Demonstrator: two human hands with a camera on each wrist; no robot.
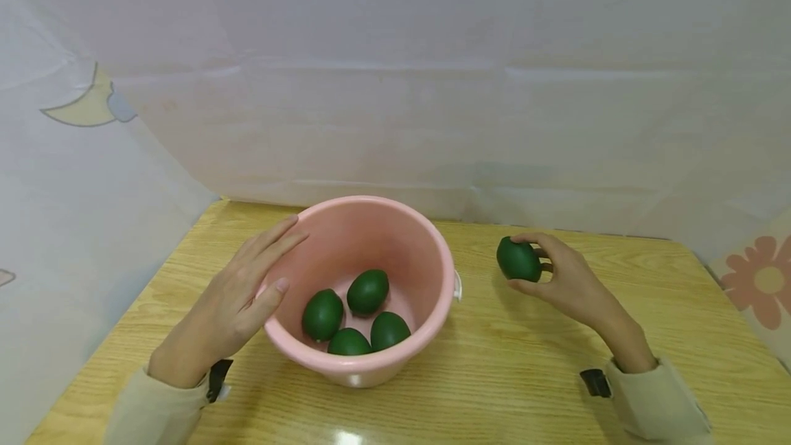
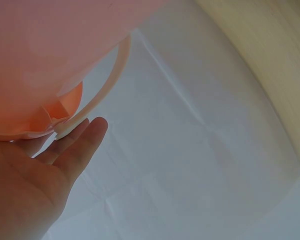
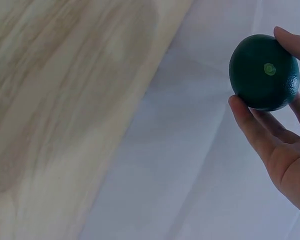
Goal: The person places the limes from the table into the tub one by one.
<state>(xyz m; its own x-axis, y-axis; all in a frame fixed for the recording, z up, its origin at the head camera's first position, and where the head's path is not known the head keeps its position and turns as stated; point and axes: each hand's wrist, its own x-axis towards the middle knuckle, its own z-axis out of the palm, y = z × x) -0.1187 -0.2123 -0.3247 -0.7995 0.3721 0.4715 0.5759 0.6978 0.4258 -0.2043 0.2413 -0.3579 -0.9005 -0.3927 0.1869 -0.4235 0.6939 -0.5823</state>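
A pink bucket (image 1: pixel 441 294) stands on the table, with several dark green limes (image 1: pixel 369 292) lying at its bottom. My left hand (image 1: pixel 231 297) rests against the bucket's left rim, its fingers fairly straight. In the left wrist view those fingers (image 2: pixel 82 152) touch the underside of the rim beside the pale handle (image 2: pixel 112 80). To the right of the bucket, my right hand (image 1: pixel 571 283) holds another lime (image 1: pixel 518 259) between thumb and fingers, above the table. The right wrist view shows this lime (image 3: pixel 265 72) with a light green stem spot.
The wooden table (image 1: pixel 494 376) has a pale sheet (image 1: pixel 395 101) hanging behind it. Sheets also close off the left and right sides, with a moon print (image 1: pixel 93 105) and a flower print (image 1: pixel 766 280). Part of the bucket's white handle (image 1: pixel 457 286) shows at its right.
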